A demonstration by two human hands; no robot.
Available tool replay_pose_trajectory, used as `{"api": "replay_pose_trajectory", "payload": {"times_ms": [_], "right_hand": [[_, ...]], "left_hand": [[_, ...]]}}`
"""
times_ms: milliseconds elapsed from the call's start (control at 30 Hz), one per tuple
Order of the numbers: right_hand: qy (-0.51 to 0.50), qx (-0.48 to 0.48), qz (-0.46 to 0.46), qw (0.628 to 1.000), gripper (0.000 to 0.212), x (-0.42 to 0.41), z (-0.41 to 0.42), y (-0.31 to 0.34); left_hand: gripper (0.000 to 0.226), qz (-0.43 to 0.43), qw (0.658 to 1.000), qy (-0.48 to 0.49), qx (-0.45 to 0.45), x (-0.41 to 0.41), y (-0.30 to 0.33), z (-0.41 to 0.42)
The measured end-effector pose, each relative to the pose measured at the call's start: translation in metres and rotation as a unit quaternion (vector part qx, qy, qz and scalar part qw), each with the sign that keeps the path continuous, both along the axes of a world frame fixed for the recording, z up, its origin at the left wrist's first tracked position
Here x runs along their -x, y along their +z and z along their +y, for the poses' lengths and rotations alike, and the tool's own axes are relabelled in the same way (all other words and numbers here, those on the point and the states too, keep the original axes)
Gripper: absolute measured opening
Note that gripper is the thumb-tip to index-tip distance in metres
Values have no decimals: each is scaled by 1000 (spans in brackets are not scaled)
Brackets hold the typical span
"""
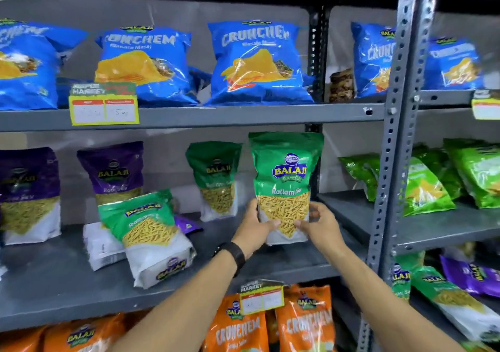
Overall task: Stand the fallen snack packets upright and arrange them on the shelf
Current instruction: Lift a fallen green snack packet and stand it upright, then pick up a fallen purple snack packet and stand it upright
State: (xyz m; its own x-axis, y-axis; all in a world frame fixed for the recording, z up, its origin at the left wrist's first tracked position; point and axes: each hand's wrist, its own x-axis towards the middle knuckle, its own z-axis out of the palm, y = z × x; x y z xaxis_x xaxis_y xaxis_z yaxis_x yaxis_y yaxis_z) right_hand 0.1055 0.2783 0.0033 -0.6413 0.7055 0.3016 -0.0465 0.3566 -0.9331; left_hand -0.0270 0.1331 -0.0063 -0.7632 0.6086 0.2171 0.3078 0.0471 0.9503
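Note:
A green Ratlami Sev packet [284,167] stands upright at the right end of the middle shelf [67,278]. My left hand [254,230] grips its lower left side and my right hand [320,228] its lower right side. Behind it to the left another green packet [215,178] stands upright. A third green packet [146,230] lies tilted back on a fallen white-backed packet [101,244] and a fallen purple one [188,224]. Two purple packets [116,171] [27,194] stand further left.
Blue Crunchem bags [257,62] fill the top shelf, orange bags [303,322] the bottom one. A perforated grey upright post [392,148] divides off the right rack with light green bags [424,189]. Yellow price tags [104,105] [261,296] hang on the shelf edges.

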Motion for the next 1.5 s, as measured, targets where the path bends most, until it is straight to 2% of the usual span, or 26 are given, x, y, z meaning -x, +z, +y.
{"api": "replay_pose_trajectory", "payload": {"times_ms": [67,233,400,633,733,833,900,1000,1100,1167,1233,1267,1367,1433,1500], "right_hand": [[-8,3,5,1000,54,1,19,1],[-7,9,2,1000,59,7,51,-8],[4,6,-22,1000,63,14,68,-34],[-6,-4,-42,999,68,16,71,-36],[-93,-25,-53,994,71,11,55,-35],[-170,-72,-31,982,49,0,19,-32],[-123,-108,-19,986,39,2,-11,-30],[8,-142,-6,990,29,24,-55,-26],[135,-122,-16,983,25,59,-105,-17],[218,-63,-43,973,32,81,-138,-11],[256,-1,-91,962,51,101,-165,-7],[255,9,-116,960,55,110,-176,-4],[261,51,-160,951,39,127,-202,5],[247,76,-191,947,36,130,-214,12],[249,93,-213,940,34,126,-223,19]], "left_hand": [[60,17,1000,13,-6,-21,15,17],[56,31,999,19,20,-26,6,55],[69,40,998,29,38,-23,-13,70],[81,42,997,29,60,-13,-18,72],[94,29,997,12,70,-7,-20,59],[91,23,997,17,72,-17,-3,17],[80,45,996,30,65,-16,6,-20],[62,102,990,80,49,-14,24,-85],[48,180,968,168,48,-7,40,-146],[43,208,949,230,54,-3,45,-184],[43,213,929,296,62,2,43,-220],[45,209,920,326,69,8,39,-237],[53,175,903,370,129,25,20,-278],[56,70,929,332,150,33,6,-290],[59,-80,957,259,104,37,-4,-288]]}}
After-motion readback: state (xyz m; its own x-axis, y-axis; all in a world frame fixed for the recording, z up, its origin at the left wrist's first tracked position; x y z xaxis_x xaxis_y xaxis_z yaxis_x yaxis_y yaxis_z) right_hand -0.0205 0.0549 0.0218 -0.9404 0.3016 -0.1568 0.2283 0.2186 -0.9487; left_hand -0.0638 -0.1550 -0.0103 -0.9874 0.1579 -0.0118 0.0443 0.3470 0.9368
